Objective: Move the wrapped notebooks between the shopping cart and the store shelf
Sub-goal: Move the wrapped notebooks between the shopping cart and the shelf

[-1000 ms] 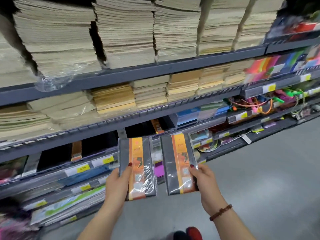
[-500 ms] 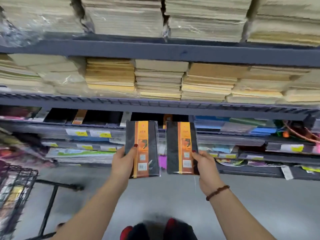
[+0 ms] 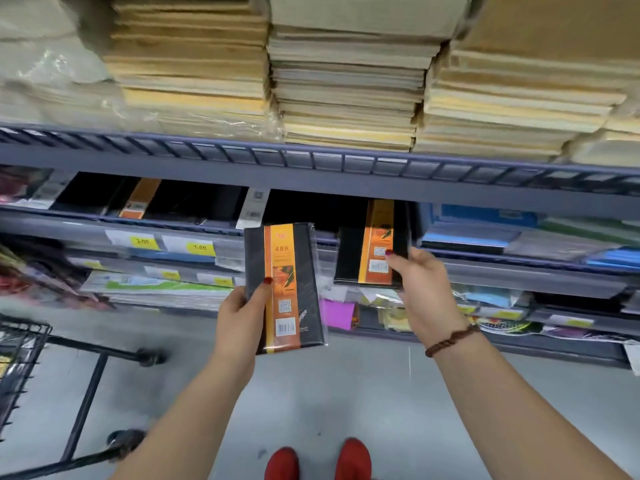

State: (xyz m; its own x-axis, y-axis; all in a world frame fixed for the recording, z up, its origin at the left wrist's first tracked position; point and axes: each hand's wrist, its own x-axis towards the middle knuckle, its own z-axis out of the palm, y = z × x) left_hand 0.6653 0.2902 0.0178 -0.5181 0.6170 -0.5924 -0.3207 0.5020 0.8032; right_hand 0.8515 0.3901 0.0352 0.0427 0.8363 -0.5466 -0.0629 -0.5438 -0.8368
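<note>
At frame centre each hand grips a wrapped notebook, the right hand [image 3: 420, 289] feeding its notebook [image 3: 372, 258] into the dark shelf slot [image 3: 311, 209], the left hand [image 3: 239, 317] holding the second notebook [image 3: 285, 289] lower, likely next to be slid in.

Grey store shelf [image 3: 346, 174], stacked tan paper [image 3: 346, 91], smooth grey floor [image 3: 363, 393].

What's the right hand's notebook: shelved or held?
Held: the right hand pinches the notebook at its lower right corner, by the shelf slot. Whether its top is inside, cannot tell.
</note>
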